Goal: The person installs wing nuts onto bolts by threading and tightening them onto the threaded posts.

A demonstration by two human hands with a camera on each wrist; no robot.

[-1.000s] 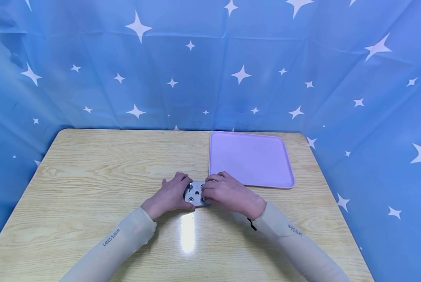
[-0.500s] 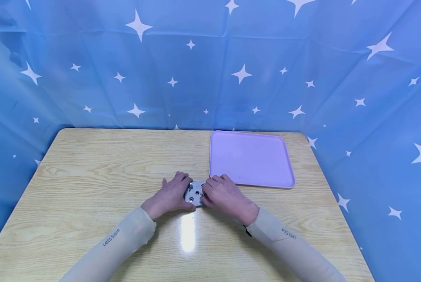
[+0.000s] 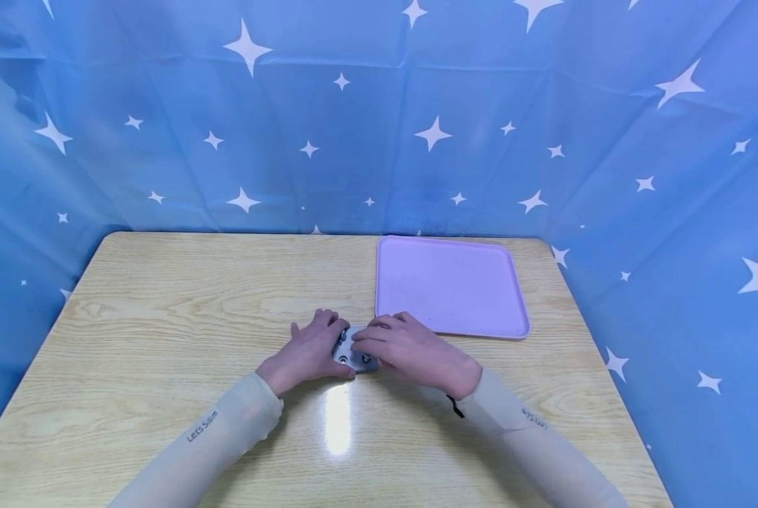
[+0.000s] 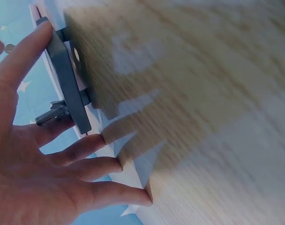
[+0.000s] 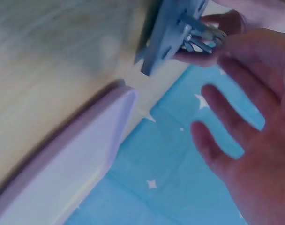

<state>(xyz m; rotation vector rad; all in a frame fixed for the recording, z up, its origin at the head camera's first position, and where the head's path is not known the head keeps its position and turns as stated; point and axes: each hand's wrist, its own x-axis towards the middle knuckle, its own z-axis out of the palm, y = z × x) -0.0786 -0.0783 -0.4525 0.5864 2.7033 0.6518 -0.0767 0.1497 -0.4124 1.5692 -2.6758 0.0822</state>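
A grey metal plate with round holes lies at the table's middle, held by its left edge in my left hand. In the left wrist view, thumb and index finger grip the plate at opposite ends, while the other fingers spread towards the wood. A threaded screw with a winged nut stands out from its face. From the right, my right hand reaches over the plate. In the right wrist view, its thumb and index finger pinch at a wing nut on a screw; the fingertips partly hide it.
A flat lilac tray lies behind the right hand, near the table's back edge. The wooden table stretches out on both sides. A blue star-printed cloth hangs behind and around it.
The right hand's fingers were bunched at the plate's right side half a second ago. Now they have spread leftward over its middle, and the wrist has shifted right. The left hand stays nearly still.
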